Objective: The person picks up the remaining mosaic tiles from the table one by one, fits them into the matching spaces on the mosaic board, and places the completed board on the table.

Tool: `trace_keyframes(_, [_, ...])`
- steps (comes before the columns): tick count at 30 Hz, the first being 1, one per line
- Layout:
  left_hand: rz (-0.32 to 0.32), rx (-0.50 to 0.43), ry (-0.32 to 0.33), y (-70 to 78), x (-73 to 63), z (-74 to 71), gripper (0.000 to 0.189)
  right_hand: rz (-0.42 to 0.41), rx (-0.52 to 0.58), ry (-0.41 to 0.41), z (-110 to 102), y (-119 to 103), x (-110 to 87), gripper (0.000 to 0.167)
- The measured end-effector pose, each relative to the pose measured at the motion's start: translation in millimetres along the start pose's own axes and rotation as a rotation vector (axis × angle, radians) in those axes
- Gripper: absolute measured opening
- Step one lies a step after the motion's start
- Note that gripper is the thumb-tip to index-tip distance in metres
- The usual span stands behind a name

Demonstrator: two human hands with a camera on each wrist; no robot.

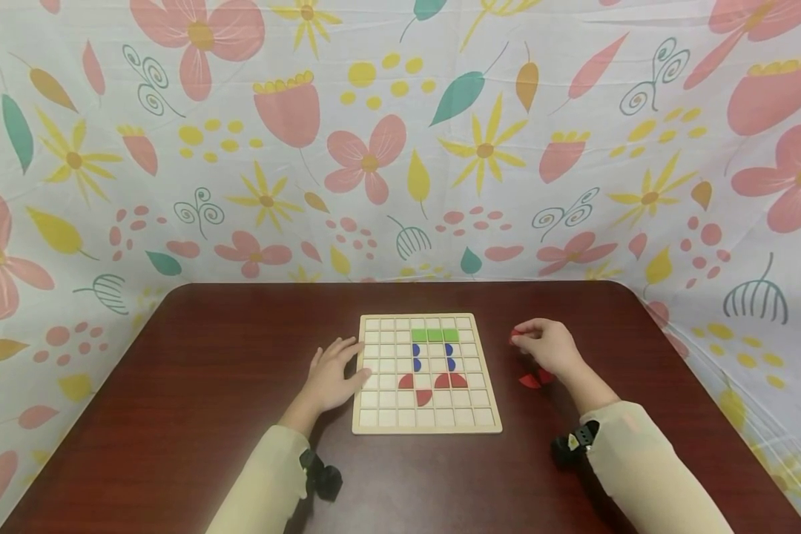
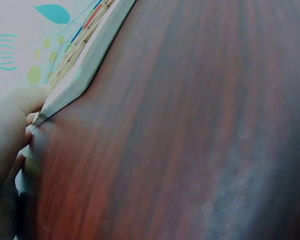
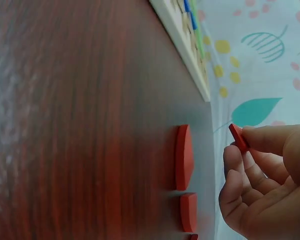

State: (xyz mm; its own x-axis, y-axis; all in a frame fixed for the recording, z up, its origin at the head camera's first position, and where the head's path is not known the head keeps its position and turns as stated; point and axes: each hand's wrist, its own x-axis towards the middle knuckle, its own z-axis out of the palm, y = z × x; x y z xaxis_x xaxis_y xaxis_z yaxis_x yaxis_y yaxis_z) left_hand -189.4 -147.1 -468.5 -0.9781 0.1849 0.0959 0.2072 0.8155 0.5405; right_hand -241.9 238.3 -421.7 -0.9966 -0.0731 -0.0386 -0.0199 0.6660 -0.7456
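Head view left the pinched red piece (image 1: 515, 336), right of centre, hard to make out: the fingers of the right hand (image 1: 551, 348) covered much of it, so its full outline could not be told. The same hand partly hid the loose red pieces (image 1: 529, 381), and in the right wrist view one of these was cut off by the bottom edge. The left wrist view cropped the board (image 1: 427, 429) at the top and caught the left hand (image 1: 334, 378) only along the left side. The right thumb and fingers held the pinched red piece at their tips; in the right wrist view it appeared tilted, right of centre. The left hand lay relaxed, its fingers and thumb touching the board's left rim. Between the hands, the board bore green squares (image 1: 434, 336), blue half-rounds (image 1: 417, 349) and red quarter-rounds (image 1: 424, 397), mostly right of its middle. A strip of dark tabletop (image 1: 193, 415) separated its right rim from the pinched red piece; a broader stretch reached toward the lower left, and the table's far edge crossed mid-frame before the flowered cloth (image 1: 400, 89).
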Motion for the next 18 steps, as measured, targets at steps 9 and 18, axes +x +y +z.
trace_keyframes(9, [-0.009,0.003,-0.017,-0.3,0.7,-0.1,0.055,0.028,0.112,-0.038,5.2,-4.3,-8.1,0.033])
trace_keyframes(18, [-0.016,-0.001,-0.029,-0.2,0.1,-0.4,0.056,0.018,0.145,-0.025,11.2,-4.4,-13.3,0.031])
